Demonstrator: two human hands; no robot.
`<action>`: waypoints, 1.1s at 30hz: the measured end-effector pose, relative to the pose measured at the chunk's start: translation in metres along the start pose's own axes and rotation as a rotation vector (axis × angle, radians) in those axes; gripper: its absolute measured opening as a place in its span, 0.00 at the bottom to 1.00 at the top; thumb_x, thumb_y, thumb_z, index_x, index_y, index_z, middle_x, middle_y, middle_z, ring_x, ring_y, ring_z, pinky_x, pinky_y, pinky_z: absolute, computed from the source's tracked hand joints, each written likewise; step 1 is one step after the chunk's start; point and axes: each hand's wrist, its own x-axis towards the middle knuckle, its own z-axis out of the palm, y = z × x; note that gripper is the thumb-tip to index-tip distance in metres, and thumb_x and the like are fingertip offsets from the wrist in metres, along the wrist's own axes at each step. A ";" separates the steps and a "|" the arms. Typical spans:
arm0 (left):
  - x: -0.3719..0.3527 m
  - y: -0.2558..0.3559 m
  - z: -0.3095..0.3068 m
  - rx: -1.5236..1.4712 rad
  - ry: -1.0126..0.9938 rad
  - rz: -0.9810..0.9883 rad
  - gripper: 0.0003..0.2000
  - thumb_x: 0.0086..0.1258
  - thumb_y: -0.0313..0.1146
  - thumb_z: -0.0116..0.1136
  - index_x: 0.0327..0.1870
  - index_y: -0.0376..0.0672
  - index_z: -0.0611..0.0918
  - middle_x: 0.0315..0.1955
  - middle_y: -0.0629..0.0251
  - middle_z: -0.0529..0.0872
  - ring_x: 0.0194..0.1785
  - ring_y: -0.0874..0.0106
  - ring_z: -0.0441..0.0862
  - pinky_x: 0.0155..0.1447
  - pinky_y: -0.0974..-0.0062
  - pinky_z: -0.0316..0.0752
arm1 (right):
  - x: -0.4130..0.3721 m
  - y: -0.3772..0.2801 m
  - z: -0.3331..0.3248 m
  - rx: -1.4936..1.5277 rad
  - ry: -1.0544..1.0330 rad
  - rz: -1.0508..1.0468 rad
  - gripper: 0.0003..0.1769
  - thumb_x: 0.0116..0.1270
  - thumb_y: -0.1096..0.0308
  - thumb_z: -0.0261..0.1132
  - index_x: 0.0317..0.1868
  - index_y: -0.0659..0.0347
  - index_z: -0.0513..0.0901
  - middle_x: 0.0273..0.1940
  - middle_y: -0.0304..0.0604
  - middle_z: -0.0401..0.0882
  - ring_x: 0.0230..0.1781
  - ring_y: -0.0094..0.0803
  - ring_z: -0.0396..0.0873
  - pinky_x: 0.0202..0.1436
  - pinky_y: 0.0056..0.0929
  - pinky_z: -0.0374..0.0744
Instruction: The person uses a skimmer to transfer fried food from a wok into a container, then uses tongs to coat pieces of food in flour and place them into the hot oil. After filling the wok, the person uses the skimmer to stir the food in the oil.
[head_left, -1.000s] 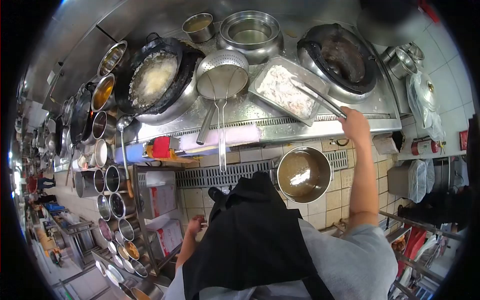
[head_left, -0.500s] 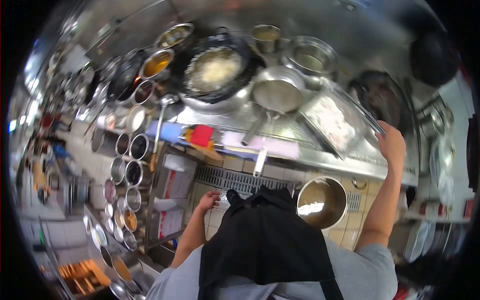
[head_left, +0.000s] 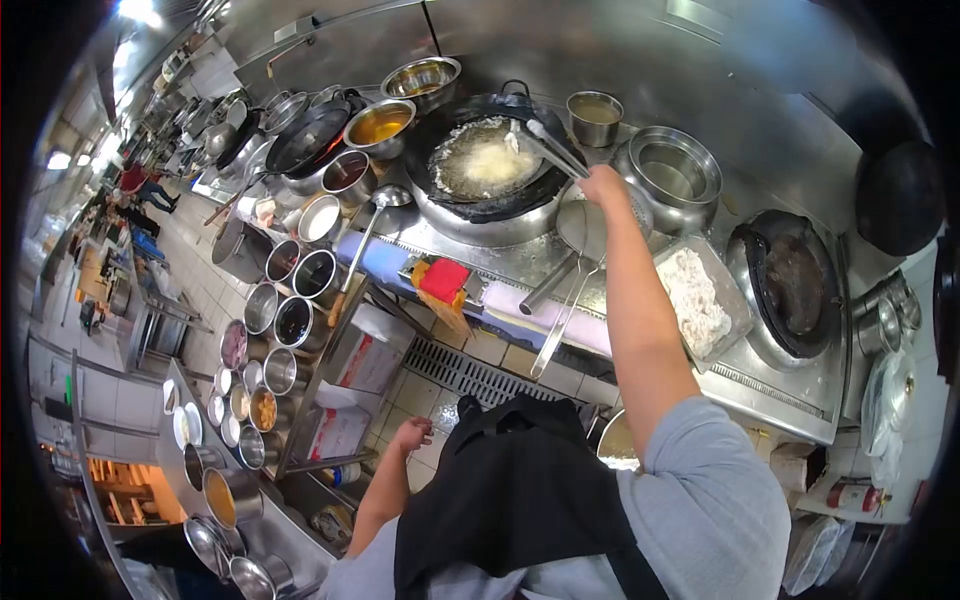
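Note:
My right hand (head_left: 605,187) is closed around metal tongs (head_left: 555,152) that reach over a black wok (head_left: 425,130) of bubbling oil. A pale, coated piece (head_left: 513,138) appears to be at their tips, just above the oil. Pale food (head_left: 492,168) is frying in the wok. Below my right forearm sits a round strainer (head_left: 580,225), partly covered by the arm. A metal tray (head_left: 740,318) of white, flour-coated pieces (head_left: 690,300) lies to the right of that arm. My left hand (head_left: 411,434) hangs low beside my apron, holding nothing, fingers loosely bent.
Steel bowls, one with orange liquid (head_left: 380,124), stand left of the wok. A ladle (head_left: 390,196) rests at the stove's front. Another dark wok (head_left: 795,280) sits far right. Several sauce pots (head_left: 293,322) fill the left side. A large pot (head_left: 618,440) stands by my feet.
My right hand has swung with the tongs from beside the coated-food tray leftward to above the oil. My left hand stays low, its fingers a little more bent. The view has turned.

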 end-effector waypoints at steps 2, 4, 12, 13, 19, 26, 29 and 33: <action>-0.006 -0.005 0.007 -0.064 0.016 0.000 0.15 0.61 0.34 0.51 0.49 0.46 0.76 0.33 0.67 0.83 0.29 0.73 0.80 0.28 0.74 0.69 | -0.034 0.011 -0.019 0.100 0.055 0.035 0.22 0.55 0.57 0.62 0.50 0.57 0.79 0.48 0.53 0.77 0.51 0.47 0.75 0.53 0.38 0.73; -0.008 -0.012 0.018 -0.081 -0.009 -0.006 0.14 0.61 0.34 0.52 0.49 0.46 0.76 0.33 0.67 0.82 0.30 0.73 0.80 0.28 0.75 0.69 | -0.068 0.052 -0.035 0.194 0.155 0.080 0.21 0.58 0.57 0.62 0.51 0.54 0.78 0.48 0.51 0.77 0.50 0.47 0.75 0.52 0.39 0.73; 0.082 -0.140 0.023 0.221 -0.373 0.360 0.13 0.64 0.35 0.49 0.47 0.43 0.76 0.35 0.66 0.81 0.33 0.72 0.79 0.30 0.76 0.69 | -0.280 0.190 -0.183 -0.336 0.200 0.339 0.19 0.57 0.59 0.62 0.48 0.56 0.79 0.45 0.50 0.79 0.48 0.47 0.76 0.49 0.40 0.74; 0.081 -0.131 0.020 0.282 -0.386 0.400 0.13 0.64 0.36 0.49 0.47 0.43 0.76 0.35 0.66 0.81 0.32 0.72 0.79 0.30 0.76 0.69 | -0.295 0.197 -0.190 -0.432 0.109 0.401 0.17 0.57 0.59 0.62 0.46 0.57 0.79 0.44 0.51 0.79 0.48 0.47 0.76 0.49 0.40 0.75; 0.085 -0.003 0.030 0.296 -0.312 0.310 0.12 0.64 0.36 0.49 0.47 0.44 0.77 0.33 0.66 0.81 0.29 0.74 0.78 0.28 0.76 0.69 | -0.320 0.273 -0.161 -0.612 -0.110 0.466 0.12 0.56 0.65 0.58 0.41 0.58 0.79 0.41 0.53 0.80 0.44 0.48 0.78 0.48 0.42 0.76; 0.017 0.127 0.073 0.155 -0.163 0.276 0.13 0.66 0.36 0.47 0.49 0.48 0.75 0.33 0.69 0.82 0.28 0.77 0.76 0.27 0.80 0.66 | -0.326 0.220 -0.208 -0.473 0.113 0.421 0.18 0.56 0.62 0.63 0.48 0.52 0.79 0.42 0.51 0.80 0.45 0.48 0.77 0.46 0.42 0.75; 0.033 0.087 0.066 0.078 -0.241 0.330 0.13 0.63 0.33 0.51 0.50 0.46 0.76 0.32 0.66 0.83 0.26 0.74 0.79 0.27 0.78 0.70 | -0.303 0.170 -0.215 -0.323 0.218 0.344 0.19 0.56 0.65 0.62 0.50 0.53 0.78 0.41 0.52 0.80 0.44 0.47 0.78 0.46 0.39 0.75; 0.034 0.023 0.064 0.348 -0.178 0.172 0.15 0.61 0.36 0.53 0.49 0.43 0.77 0.30 0.63 0.85 0.28 0.72 0.83 0.30 0.75 0.76 | -0.227 0.122 -0.154 -0.020 0.213 0.109 0.20 0.57 0.63 0.62 0.51 0.54 0.78 0.44 0.52 0.79 0.46 0.47 0.77 0.48 0.38 0.74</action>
